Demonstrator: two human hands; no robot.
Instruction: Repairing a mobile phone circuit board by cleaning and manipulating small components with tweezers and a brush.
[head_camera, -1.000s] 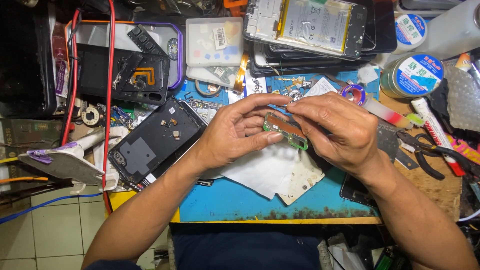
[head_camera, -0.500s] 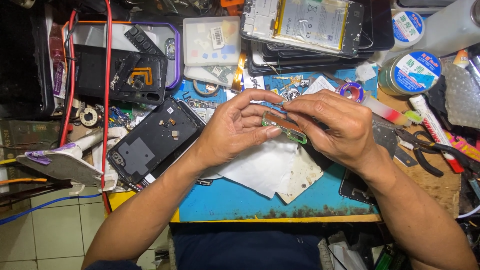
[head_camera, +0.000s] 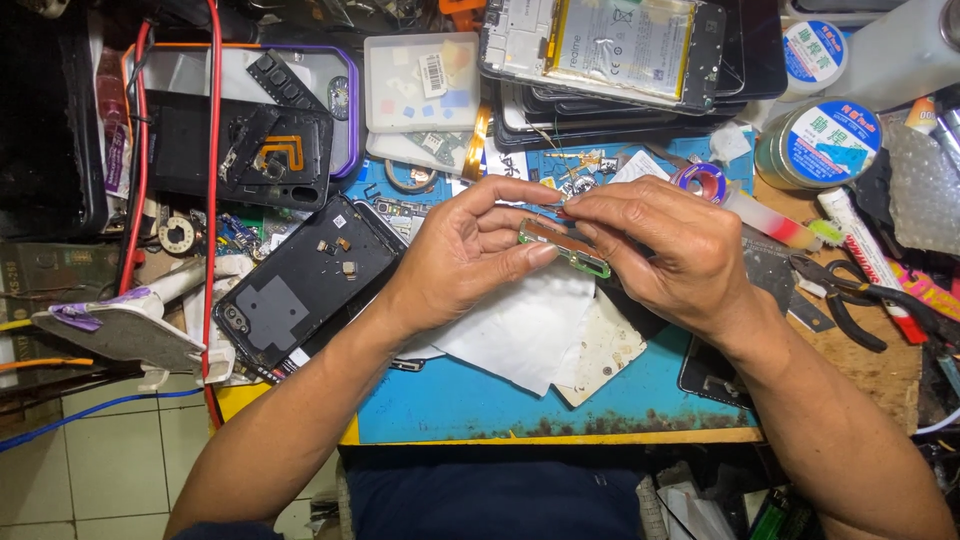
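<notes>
Head view, steeply down, close

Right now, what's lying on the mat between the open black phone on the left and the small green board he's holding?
In the head view, the left hand fills that stretch, fingertips pinching the green board with the right hand; white paper lies beneath, beside the black phone.

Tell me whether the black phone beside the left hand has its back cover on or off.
Off: the black phone lies with bare inner frame and small parts exposed.

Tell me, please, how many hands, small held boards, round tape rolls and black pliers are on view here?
Hands: 2, left hand and right hand
Small green-edged circuit board held between them: 1
Round blue-and-white labelled tape rolls: 2
Black-handled pliers: 1
Total: 6
</notes>
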